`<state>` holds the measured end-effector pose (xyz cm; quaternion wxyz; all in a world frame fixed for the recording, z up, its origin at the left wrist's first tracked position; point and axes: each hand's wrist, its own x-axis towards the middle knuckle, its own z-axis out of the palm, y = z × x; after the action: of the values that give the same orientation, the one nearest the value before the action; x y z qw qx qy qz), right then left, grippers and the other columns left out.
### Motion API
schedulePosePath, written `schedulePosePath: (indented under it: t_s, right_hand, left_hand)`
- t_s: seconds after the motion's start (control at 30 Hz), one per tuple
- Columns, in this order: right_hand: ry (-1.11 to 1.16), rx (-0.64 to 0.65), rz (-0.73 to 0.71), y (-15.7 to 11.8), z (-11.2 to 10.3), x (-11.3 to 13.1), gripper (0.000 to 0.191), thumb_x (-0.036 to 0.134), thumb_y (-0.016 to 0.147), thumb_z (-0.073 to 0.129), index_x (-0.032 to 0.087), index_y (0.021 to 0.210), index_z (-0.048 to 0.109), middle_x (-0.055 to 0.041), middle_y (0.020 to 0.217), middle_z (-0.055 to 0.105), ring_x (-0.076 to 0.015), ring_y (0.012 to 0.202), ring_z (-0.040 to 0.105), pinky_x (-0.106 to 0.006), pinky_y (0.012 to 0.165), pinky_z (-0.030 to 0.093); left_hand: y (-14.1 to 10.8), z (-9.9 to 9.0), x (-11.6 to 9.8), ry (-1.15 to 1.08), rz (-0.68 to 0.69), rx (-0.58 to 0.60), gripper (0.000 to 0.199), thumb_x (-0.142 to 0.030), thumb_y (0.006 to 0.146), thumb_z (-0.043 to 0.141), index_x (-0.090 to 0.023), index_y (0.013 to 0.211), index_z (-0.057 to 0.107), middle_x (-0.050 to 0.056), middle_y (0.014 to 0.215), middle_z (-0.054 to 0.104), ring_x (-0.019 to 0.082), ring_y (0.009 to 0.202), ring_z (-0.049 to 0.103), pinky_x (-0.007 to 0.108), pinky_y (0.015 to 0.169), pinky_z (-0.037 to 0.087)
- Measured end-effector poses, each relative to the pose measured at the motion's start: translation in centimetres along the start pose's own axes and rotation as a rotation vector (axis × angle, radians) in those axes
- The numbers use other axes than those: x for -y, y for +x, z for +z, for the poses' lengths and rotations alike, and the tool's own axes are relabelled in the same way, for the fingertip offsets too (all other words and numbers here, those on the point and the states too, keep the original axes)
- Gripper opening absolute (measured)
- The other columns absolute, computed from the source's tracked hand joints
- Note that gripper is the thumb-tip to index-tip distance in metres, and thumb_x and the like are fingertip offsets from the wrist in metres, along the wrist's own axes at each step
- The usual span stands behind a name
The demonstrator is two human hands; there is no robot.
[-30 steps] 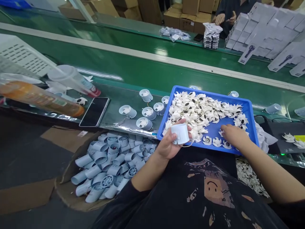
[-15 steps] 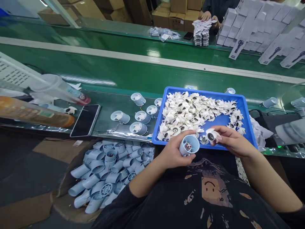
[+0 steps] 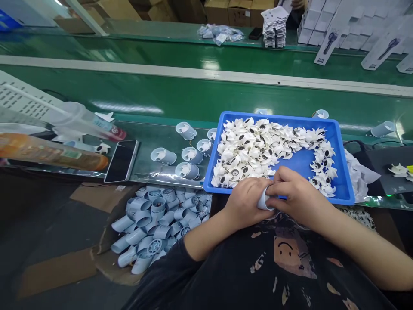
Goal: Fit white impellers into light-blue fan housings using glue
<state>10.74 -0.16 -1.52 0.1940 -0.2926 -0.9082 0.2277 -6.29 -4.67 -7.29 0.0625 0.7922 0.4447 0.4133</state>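
Observation:
My left hand [image 3: 244, 200] is closed around a light blue cylindrical housing [image 3: 263, 200], held in front of my shirt at the tray's near edge. Its open end tilts toward my right hand [image 3: 294, 193], whose bent fingers are pressed together at the mouth. The white fan blade that those fingers carried is now hidden behind them and the housing's rim. Just beyond both hands lies a blue tray [image 3: 295, 165], with a heap of white fan blades [image 3: 245, 148] on its left and more along its back and right.
Several blue housings with fan blades inside [image 3: 187, 171] stand left of the tray. A phone [image 3: 121, 161] and an orange bottle [image 3: 54, 153] lie farther left. Below the bench edge sits a box of loose blue housings [image 3: 155, 228]. White boxes [image 3: 332, 41] are stacked across the green conveyor [image 3: 180, 97].
My right hand has moved left with the fan blade to the housing's mouth. The housing has turned toward it. The camera view has shifted slightly, and the co-worker's hands have moved away from the stacked cards.

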Motion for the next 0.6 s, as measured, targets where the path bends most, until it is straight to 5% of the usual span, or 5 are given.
schedulePosePath:
  t_s: [0.17,0.3,0.43,0.53,0.6]
  right_hand:
    - [0.084,-0.068,0.013,-0.2,0.6,-0.9,0.009,0.013,0.082,0.069,0.018,0.089,0.073,-0.0040,0.081,0.048,-0.0147,0.075,0.052,-0.027,0.066,0.044]
    - [0.260,-0.014,0.002,-2.6,-1.4,-1.6,0.014,0.022,0.093,0.059,0.026,0.096,0.073,-0.0037,0.086,0.050,-0.0122,0.076,0.054,-0.024,0.065,0.045]
    - [0.267,-0.130,0.029,-5.8,-3.9,-2.1,0.015,0.023,0.093,0.058,0.029,0.100,0.070,-0.0025,0.090,0.053,-0.0112,0.081,0.057,-0.021,0.067,0.048]
    - [0.195,-0.350,0.146,-6.8,-4.3,-1.8,0.017,0.017,0.092,0.056,0.029,0.096,0.067,-0.0020,0.088,0.054,-0.0117,0.081,0.057,-0.020,0.066,0.048]
    - [0.203,-0.440,0.179,-6.9,-4.1,-1.3,0.019,0.015,0.093,0.053,0.029,0.095,0.066,-0.0025,0.088,0.054,-0.0128,0.084,0.056,-0.021,0.069,0.049]
  left_hand:
    - [0.5,-0.5,-0.2,0.061,0.041,-0.002,0.032,-0.035,0.088,0.054,-0.015,0.113,0.053,0.009,0.097,0.074,0.022,0.085,0.071,0.034,0.073,0.055]
    - [1.0,-2.8,1.4,0.058,0.056,0.080,0.049,-0.050,0.086,0.062,-0.017,0.120,0.053,0.010,0.107,0.072,0.023,0.095,0.069,0.038,0.084,0.055]
    - [4.0,-6.4,8.2,0.280,-0.211,-0.065,0.055,-0.060,0.073,0.073,-0.021,0.111,0.063,0.011,0.116,0.062,0.029,0.108,0.061,0.046,0.093,0.052]
    - [8.1,-7.6,15.4,0.418,-0.558,-0.105,0.057,-0.040,0.077,0.074,-0.020,0.127,0.054,0.012,0.124,0.059,0.030,0.116,0.058,0.046,0.102,0.048]
    - [10.8,-7.3,19.6,0.467,-0.787,0.017,0.066,-0.024,0.082,0.067,-0.017,0.141,0.039,0.015,0.139,0.051,0.027,0.127,0.053,0.040,0.108,0.044]
